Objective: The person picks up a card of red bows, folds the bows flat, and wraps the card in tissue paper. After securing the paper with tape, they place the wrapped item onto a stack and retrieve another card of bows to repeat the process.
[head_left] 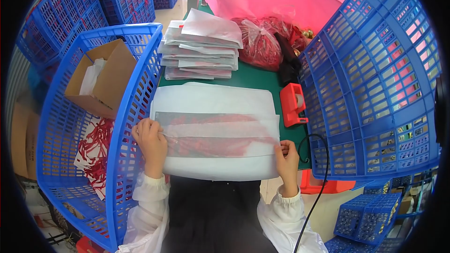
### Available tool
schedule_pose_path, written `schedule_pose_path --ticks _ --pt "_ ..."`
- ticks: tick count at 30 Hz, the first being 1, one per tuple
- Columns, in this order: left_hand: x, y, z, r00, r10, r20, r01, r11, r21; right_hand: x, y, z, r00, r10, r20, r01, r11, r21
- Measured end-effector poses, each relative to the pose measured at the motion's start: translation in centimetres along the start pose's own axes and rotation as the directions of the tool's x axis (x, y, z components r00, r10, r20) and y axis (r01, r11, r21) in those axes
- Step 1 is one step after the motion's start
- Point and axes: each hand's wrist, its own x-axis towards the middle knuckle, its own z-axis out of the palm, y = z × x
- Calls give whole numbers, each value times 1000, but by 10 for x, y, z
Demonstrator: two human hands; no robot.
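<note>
A flat packet of translucent white wrapping (215, 133), with red showing through it, lies on a pile of white sheets (211, 97) in front of me. My left hand (151, 143) is closed at the packet's left end, its fingers curled over the edge. At the lower right corner my right hand (287, 159) pinches the packet between thumb and fingers. What exactly is red inside the wrapping cannot be made out. Behind the sheets stands a stack of similar wrapped packets (201, 47).
On my left, a blue crate (119, 159) holds a cardboard box (105, 77) and red ribbons (96, 152). A red tape dispenser (293, 105), a dark-handled tool (287, 56) and a bag of red items (260, 47) lie on the green table (258, 78). Another blue crate (370, 79) rises at right.
</note>
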Motion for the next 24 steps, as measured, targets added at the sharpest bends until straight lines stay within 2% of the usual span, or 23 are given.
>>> schedule_pose_path --ticks 9,12,15,18,24 --pt "0 1 -1 1000 -16 4 16 1000 -10 -1 13 -3 999 -20 41 13 987 163" --pt "1 1 -1 1000 -11 -6 11 1000 -10 -5 9 -1 1000 9 -4 -7 966 259" --pt "0 0 -1 1000 -11 -3 11 1000 -11 -7 16 0 999 -6 -35 16 961 276" --pt "1 1 -1 1000 -16 5 16 1000 -13 -7 21 -1 999 41 1 -39 943 330" --pt "0 1 -1 1000 -15 4 15 1000 -1 9 25 0 992 89 89 -112 946 304"
